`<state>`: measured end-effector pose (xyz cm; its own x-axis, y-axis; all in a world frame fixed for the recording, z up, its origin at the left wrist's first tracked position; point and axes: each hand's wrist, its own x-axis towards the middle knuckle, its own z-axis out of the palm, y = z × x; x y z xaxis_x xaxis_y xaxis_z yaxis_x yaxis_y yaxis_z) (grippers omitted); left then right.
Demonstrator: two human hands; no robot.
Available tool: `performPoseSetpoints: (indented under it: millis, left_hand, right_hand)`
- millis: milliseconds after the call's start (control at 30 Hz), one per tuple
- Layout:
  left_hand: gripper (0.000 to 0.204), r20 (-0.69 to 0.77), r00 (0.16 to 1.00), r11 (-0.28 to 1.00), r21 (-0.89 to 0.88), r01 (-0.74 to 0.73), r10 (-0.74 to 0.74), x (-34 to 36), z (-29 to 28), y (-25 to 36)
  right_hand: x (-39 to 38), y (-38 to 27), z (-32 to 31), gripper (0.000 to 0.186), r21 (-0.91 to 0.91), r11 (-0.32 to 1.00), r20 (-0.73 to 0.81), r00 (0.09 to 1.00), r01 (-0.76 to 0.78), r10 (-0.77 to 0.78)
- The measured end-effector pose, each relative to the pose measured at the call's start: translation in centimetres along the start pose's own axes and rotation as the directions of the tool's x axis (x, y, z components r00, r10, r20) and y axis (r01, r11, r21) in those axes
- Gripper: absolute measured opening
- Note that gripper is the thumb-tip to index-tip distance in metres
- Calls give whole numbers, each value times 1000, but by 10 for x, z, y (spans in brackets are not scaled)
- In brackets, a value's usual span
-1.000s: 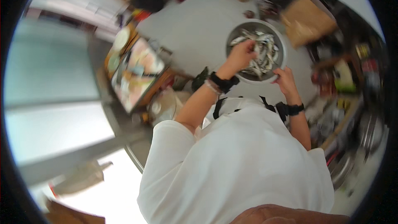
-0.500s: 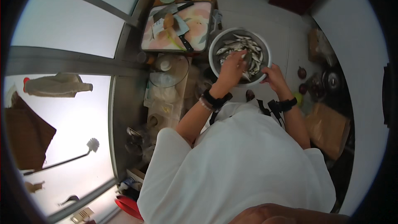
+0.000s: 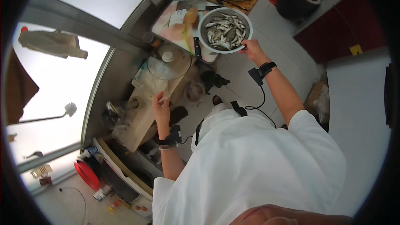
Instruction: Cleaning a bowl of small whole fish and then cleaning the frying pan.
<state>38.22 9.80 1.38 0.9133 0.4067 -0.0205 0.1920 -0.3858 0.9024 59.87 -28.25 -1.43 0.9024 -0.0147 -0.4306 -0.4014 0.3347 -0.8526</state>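
One wooden worktop (image 3: pixel 138 131); left grip (image 3: pixel 161 108) near its edge, fingers loosely parted. One cutting board (image 3: pixel 162 28), at least two knives (image 3: pixel 197 48). One bowl (image 3: pixel 248 25) of overlapping fish (image 3: pixel 226 31), past counting, over board's right edge; right grip (image 3: pixel 252 50) clasps its rim. Tiled floor (image 3: pixel 287 66) runs to red cabinet (image 3: pixel 350 25).

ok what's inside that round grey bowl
Small silvery fish lie heaped in the bowl; any lower ones and most of its bottom are hidden beneath.
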Motion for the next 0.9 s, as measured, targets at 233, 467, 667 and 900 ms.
performPoseSetpoints:
  millis: [233,467,667,900]
  left_hand:
    - [22,-271,943,981,-84,177,-194,-104,-41,-74]
    - [24,-288,769,709,-645,285,-571,-174,-57,-74]
    - [13,169,976,325,-923,204,-135,-174,-99,-1]
    - [30,242,963,609,-748,264,-121,-156,-73,-161]
  right_hand:
    - [-37,52,-19,23,63,995,276,959,-83,63]
    - [-116,91,38,17,-468,810,658,473,-353,586]
    - [-191,34,169,18,-308,950,949,-83,-48,304]
    - [-159,234,193,22,-575,813,811,201,92,550]
